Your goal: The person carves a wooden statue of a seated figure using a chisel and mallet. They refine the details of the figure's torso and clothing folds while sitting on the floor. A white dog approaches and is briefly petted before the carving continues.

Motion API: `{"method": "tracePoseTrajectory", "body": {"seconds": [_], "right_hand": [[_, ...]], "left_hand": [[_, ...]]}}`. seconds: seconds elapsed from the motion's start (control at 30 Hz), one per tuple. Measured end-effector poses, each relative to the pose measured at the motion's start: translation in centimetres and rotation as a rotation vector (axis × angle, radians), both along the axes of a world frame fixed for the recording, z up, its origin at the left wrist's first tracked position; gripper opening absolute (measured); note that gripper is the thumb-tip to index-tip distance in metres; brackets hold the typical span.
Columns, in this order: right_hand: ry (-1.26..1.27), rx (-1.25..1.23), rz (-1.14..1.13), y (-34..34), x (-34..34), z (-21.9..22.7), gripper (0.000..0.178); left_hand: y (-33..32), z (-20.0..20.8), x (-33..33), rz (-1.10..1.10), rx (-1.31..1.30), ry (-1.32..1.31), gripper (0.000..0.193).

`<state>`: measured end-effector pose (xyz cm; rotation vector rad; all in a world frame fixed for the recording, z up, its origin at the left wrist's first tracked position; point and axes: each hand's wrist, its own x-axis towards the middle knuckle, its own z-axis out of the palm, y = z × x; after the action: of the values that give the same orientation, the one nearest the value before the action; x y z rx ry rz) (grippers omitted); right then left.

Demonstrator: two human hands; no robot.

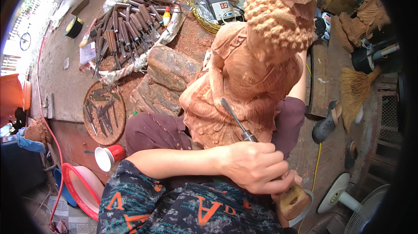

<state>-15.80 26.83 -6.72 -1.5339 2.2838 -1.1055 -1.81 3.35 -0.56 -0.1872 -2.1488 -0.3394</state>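
Note:
A large reddish wooden carving of a seated figure (248, 71) with a head of rounded curls stands upright between my knees. My left hand (257, 164), its forearm crossing from the left, is closed around the handle of a wood-carving chisel (235, 118). The steel blade slants up and left, its tip at the figure's lap; whether it touches the wood I cannot tell. Mostly hidden below the left hand, my right hand (292, 178) is closed around the rear of the handle. The blunt wooden butt (294, 201) sticks out toward me.
Several wooden-handled chisels (130, 25) lie in a cloth-wrapped ring, and flat blades fill a round tray (104, 136). Wood blocks (172, 66) sit left of the carving. A red-and-white cup (109, 156) is by my left elbow; a broom (355, 90) and fan (370, 212) are on the right.

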Motion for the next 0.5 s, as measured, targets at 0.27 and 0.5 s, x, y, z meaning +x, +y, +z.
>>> {"method": "tracePoseTrajectory", "body": {"seconds": [0.27,0.5], "right_hand": [[-0.254,-0.127,-0.095,0.5,1.4,-0.5,0.045],[0.015,0.053,-0.168,-1.5,2.5,0.9,0.038]], "left_hand": [[1.5,1.7,1.9,0.204,0.174,-0.302,0.028],[-5.3,2.0,7.4,0.561,0.413,-0.415,0.022]]}}
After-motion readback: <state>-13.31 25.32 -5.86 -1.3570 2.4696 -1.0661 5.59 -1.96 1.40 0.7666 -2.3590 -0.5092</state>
